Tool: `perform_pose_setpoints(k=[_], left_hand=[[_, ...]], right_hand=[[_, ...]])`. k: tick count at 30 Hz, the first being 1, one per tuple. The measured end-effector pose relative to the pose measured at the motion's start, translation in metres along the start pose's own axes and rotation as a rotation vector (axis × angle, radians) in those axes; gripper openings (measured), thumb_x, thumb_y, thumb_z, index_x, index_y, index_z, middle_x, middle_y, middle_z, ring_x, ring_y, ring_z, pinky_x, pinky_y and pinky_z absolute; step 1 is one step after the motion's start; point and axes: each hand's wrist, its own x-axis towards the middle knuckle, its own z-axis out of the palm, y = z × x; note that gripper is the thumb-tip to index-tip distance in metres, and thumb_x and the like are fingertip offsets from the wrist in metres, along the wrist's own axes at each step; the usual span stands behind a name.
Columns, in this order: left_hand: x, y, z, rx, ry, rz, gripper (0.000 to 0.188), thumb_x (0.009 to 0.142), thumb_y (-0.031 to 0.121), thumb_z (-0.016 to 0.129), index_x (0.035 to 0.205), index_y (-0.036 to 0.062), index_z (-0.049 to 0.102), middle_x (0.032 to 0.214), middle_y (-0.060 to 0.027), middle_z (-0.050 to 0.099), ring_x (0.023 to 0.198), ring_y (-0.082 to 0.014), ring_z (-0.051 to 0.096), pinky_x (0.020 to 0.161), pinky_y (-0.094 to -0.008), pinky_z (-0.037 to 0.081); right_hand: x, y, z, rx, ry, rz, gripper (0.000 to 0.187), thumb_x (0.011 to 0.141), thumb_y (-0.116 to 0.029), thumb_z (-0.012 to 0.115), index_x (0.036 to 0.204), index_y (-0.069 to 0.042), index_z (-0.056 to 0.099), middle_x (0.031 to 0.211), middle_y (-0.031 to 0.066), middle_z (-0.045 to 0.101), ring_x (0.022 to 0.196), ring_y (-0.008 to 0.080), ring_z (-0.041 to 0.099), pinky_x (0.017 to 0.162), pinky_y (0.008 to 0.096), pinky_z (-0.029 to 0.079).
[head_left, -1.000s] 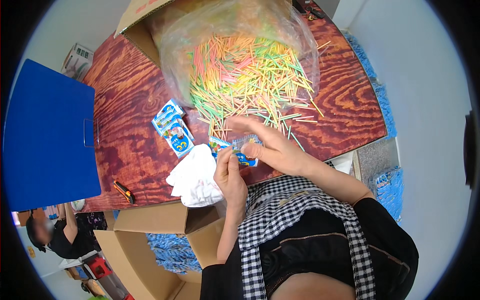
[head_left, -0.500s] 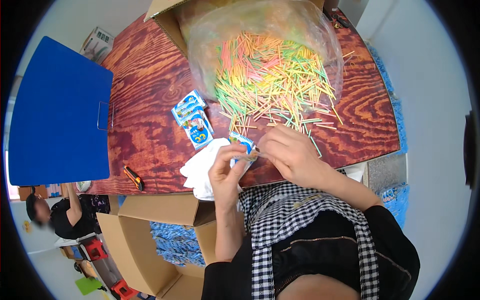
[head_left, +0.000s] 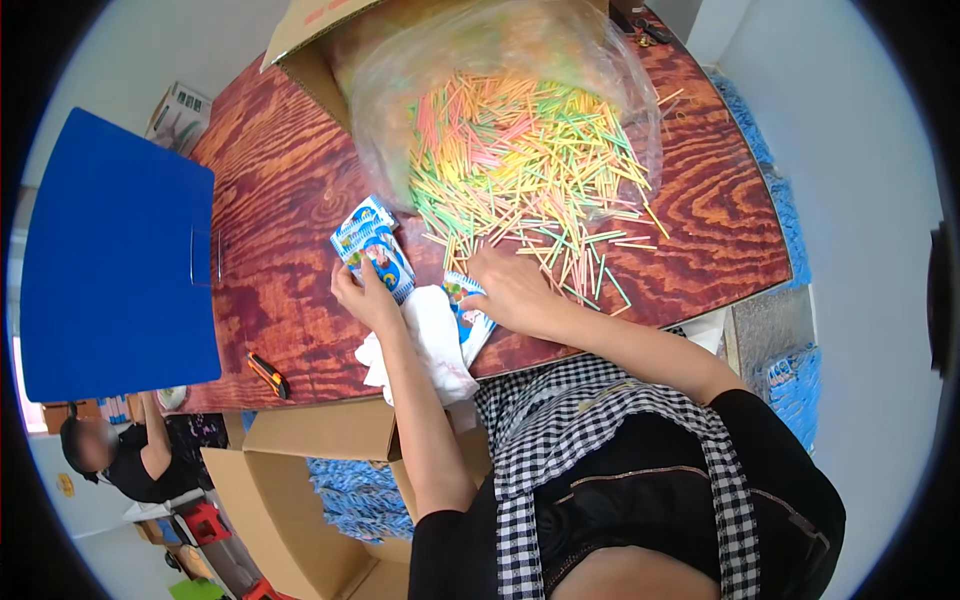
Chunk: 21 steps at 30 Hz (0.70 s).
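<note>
the fingers of the left hand (head_left: pixel 367 298) are bent at the lower left edge of the packet pile (head_left: pixel 392 264), a gap showing between thumb and forefinger; whether they pinch a packet i cannot tell. the right hand (head_left: pixel 515 292) is palm-down, its thumb over the single packet (head_left: pixel 474 328) and its fingertips by the loose sticks (head_left: pixel 520 150) — what these press or pinch is hidden.

to handle the packets well, i would take one by its edge with a light pinch, so the ones under it stay put, and keep the right thumb gentle — thin wrapping looks easy to crease.

the packets are flat and rectangular, white and blue with a coloured picture and white ribbed ends. the pile lies overlapping on the red-brown table (head_left: pixel 290 230), left of the sticks; the single packet lies tilted, just beside the white cloth (head_left: pixel 437 335).
</note>
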Motion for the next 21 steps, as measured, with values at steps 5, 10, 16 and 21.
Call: perform_pose_setpoints(k=[5, 10, 16, 21], left_hand=[[-0.022, 0.054, -0.020, 0.038, 0.061, 0.145, 0.037, 0.089, 0.014, 0.062, 0.120, -0.0023, 0.052, 0.129, -0.0199, 0.047, 0.120, -0.0310, 0.048, 0.099, -0.0385, 0.038], [-0.079, 0.109, -0.051, -0.052, -0.344, 0.295, 0.040, 0.082, 0.006, 0.064, 0.120, -0.0004, 0.054, 0.124, -0.0180, 0.053, 0.120, -0.0328, 0.047, 0.104, -0.0418, 0.034], [-0.098, 0.095, -0.035, -0.051, -0.440, 0.271, 0.036, 0.077, 0.002, 0.067, 0.111, -0.0008, 0.057, 0.102, -0.0138, 0.061, 0.102, -0.0301, 0.056, 0.102, -0.0401, 0.036], [-0.097, 0.087, -0.031, -0.062, -0.527, 0.196, 0.026, 0.080, -0.001, 0.061, 0.106, -0.0005, 0.059, 0.095, -0.0131, 0.059, 0.092, -0.0285, 0.056, 0.100, -0.0394, 0.037]], right_hand=[[0.003, 0.017, 0.005, 0.047, 0.107, -0.124, 0.022, 0.081, -0.022, 0.066, 0.083, -0.002, 0.057, 0.085, 0.0143, 0.057, 0.072, 0.0345, 0.060, 0.062, 0.0435, 0.047], [-0.012, 0.008, -0.023, 0.221, 0.271, -0.236, 0.013, 0.084, -0.015, 0.062, 0.084, -0.002, 0.061, 0.078, 0.0110, 0.054, 0.069, 0.0291, 0.057, 0.059, 0.0385, 0.045], [-0.019, 0.011, -0.034, 0.495, 0.239, -0.211, 0.010, 0.084, -0.009, 0.061, 0.083, 0.000, 0.062, 0.076, 0.0109, 0.054, 0.069, 0.0269, 0.054, 0.063, 0.0346, 0.043], [-0.013, 0.040, -0.031, 0.602, 0.369, 0.056, 0.015, 0.088, -0.008, 0.059, 0.077, 0.003, 0.060, 0.068, 0.0080, 0.052, 0.064, 0.0156, 0.051, 0.060, 0.0282, 0.040]])
